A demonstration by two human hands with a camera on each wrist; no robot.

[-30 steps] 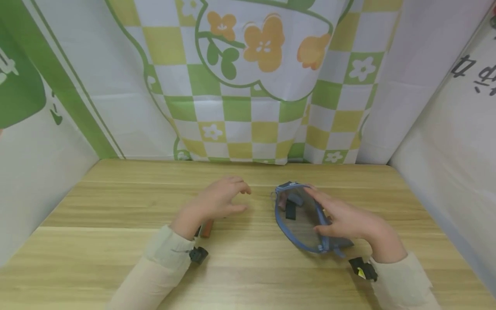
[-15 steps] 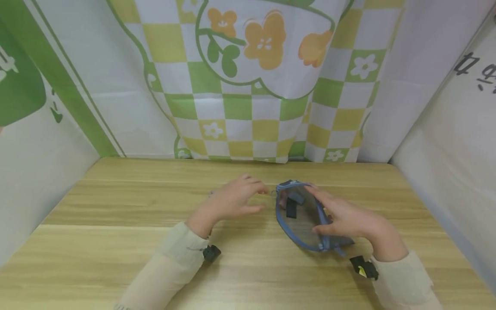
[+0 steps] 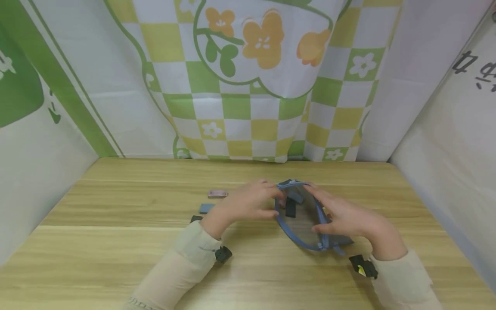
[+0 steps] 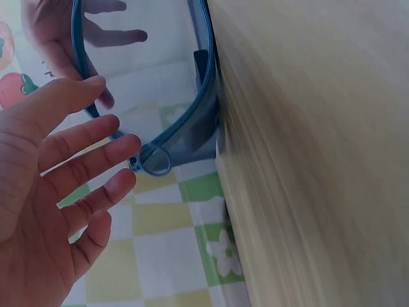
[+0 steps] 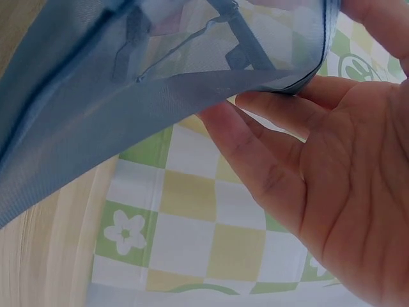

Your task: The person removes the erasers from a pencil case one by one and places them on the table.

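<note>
In the head view a blue-trimmed mesh zip pouch [image 3: 292, 237] sits on the table with its mouth spread wide. Inside show a black rectangular piece [image 3: 290, 208], a blue one and a pinkish one. My right hand [image 3: 345, 217] holds the pouch by its right side, fingertips at the upper rim and thumb near the lower rim. My left hand [image 3: 246, 204] hovers at the left rim, its fingers loosely bent and thumb apart. In the left wrist view the left fingertips [image 4: 121, 148] are right beside the rim and a ring [image 4: 154, 160], with nothing between them.
Left of the left hand lie a pink rectangular piece [image 3: 218, 194], a blue piece [image 3: 206, 208] and a black piece [image 3: 196, 218], partly hidden by the arm. Behind the wooden table [image 3: 116, 258] hangs a checked curtain [image 3: 236, 107]. White walls flank both sides.
My left hand has moved right, from over the loose pieces to the pouch's left rim, uncovering the pink and blue pieces. The right hand and the pouch have stayed nearly still.
</note>
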